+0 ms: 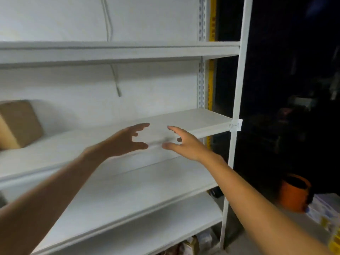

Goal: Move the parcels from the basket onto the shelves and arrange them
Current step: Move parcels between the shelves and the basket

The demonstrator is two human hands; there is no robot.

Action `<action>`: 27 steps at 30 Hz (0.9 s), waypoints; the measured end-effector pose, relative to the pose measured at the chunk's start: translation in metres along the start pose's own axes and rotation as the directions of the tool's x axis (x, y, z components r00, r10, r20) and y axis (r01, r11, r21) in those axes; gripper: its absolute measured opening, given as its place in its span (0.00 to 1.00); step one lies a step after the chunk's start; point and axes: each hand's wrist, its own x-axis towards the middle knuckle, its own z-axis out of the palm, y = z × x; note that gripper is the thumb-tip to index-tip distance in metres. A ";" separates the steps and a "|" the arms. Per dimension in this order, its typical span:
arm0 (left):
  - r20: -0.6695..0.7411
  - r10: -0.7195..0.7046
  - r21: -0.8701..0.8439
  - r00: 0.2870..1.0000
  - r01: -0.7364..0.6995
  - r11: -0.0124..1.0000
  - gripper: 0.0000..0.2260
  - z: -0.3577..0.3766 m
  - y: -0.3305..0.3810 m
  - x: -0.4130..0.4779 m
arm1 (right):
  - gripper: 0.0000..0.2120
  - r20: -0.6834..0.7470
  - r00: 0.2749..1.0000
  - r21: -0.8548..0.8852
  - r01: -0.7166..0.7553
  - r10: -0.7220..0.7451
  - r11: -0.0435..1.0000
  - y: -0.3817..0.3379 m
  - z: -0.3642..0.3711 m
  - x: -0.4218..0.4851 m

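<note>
A white metal shelf unit [193,124] fills the view, with several boards one above another. Both my arms reach toward the front edge of the middle board. My left hand [127,139] and my right hand [184,142] face each other a small gap apart, fingers spread and slightly bent, holding nothing. A brown cardboard parcel [20,124] stands on the same board at the far left, well away from both hands. The basket is out of view.
The unit's right upright [237,111] carries a small white tag. To its right the room is dark, with an orange bucket [294,192] on the floor and printed boxes [325,212] beside it. Packages [191,245] lie under the lowest board.
</note>
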 end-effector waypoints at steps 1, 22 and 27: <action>-0.038 -0.018 0.003 0.999 0.018 1.000 0.35 -0.017 -0.012 -0.009 | 0.34 0.021 0.999 -0.007 0.025 -0.025 1.000 -0.015 0.013 0.012; -0.317 -0.419 0.232 0.851 0.498 0.835 0.29 -0.242 -0.248 -0.236 | 0.33 0.404 0.856 0.076 0.319 -0.321 0.945 -0.212 0.324 0.155; -0.338 -0.482 0.224 0.808 0.567 0.793 0.28 -0.255 -0.280 -0.238 | 0.32 0.454 0.820 0.110 0.336 -0.348 0.935 -0.218 0.365 0.190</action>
